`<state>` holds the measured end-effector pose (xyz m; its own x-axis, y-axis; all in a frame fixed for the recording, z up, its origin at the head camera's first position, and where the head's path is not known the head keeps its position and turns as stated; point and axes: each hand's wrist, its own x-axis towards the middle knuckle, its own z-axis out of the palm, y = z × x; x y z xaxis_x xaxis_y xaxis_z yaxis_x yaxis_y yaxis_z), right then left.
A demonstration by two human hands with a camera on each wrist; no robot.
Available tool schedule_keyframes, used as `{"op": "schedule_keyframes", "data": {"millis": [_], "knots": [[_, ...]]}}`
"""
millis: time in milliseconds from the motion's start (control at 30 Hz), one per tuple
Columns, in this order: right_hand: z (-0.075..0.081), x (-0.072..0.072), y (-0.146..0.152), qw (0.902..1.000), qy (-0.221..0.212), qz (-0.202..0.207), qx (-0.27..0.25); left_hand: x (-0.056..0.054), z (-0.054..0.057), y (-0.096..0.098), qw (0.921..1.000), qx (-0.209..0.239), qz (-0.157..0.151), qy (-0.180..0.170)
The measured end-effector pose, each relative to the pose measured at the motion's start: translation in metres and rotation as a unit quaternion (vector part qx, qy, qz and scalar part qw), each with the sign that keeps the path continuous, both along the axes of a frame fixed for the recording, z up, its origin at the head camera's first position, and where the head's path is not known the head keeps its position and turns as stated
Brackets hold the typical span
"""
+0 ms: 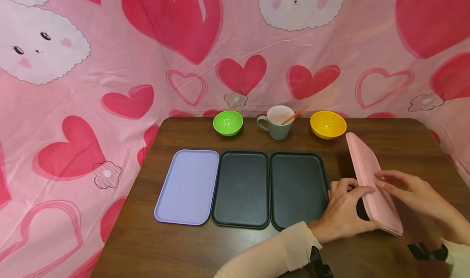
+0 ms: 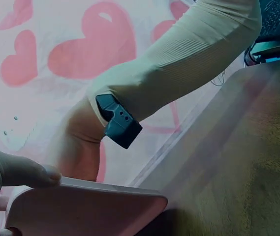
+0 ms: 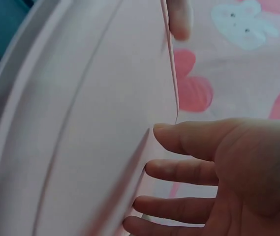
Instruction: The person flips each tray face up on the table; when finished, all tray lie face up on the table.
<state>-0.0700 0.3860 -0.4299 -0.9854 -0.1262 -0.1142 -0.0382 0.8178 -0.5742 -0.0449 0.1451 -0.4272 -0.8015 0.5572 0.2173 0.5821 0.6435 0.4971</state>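
A pink tray [image 1: 374,184] with rounded corners stands tilted on its edge at the right side of the table. My left hand [image 1: 341,212] grips its left side, thumb near the lower corner and a finger over the edge. In the left wrist view, the left hand [image 2: 12,179] shows at the pink tray's [image 2: 80,211] rim. On the other side, my right hand [image 1: 415,190] touches the broad face with its fingertips. The right wrist view has the right hand's [image 3: 218,167] fingers fairly straight against the pink tray [image 3: 100,108].
A lilac tray [image 1: 187,188] and two dark trays [image 1: 240,190] [image 1: 299,188] lie side by side on the wooden table [image 1: 165,253]. Behind them stand a green bowl [image 1: 228,123], a mug [image 1: 279,127] holding an orange stick [image 1: 295,115], and a yellow bowl [image 1: 328,125].
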Motion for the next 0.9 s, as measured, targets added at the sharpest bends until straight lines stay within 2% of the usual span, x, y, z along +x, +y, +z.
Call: {"op": "schedule_keyframes", "data": {"millis": [233, 467, 667, 900], "knots": [[0.011, 0.007, -0.007, 0.9999, 0.013, 0.005, 0.008, 0.002, 0.005, -0.002, 0.9991, 0.014, -0.027, 0.03], [0.022, 0.016, -0.012, 0.9992, 0.039, 0.01, 0.004, 0.005, 0.01, -0.003, 0.9975, 0.035, -0.055, 0.028], [0.033, 0.021, -0.015, 0.9983, 0.057, 0.013, -0.006, 0.009, 0.013, -0.003, 0.9962, 0.046, -0.065, 0.035], [0.04, 0.026, -0.016, 0.9978, 0.061, 0.004, -0.023, 0.016, 0.017, -0.003, 0.9944, 0.042, -0.075, 0.062]]}}
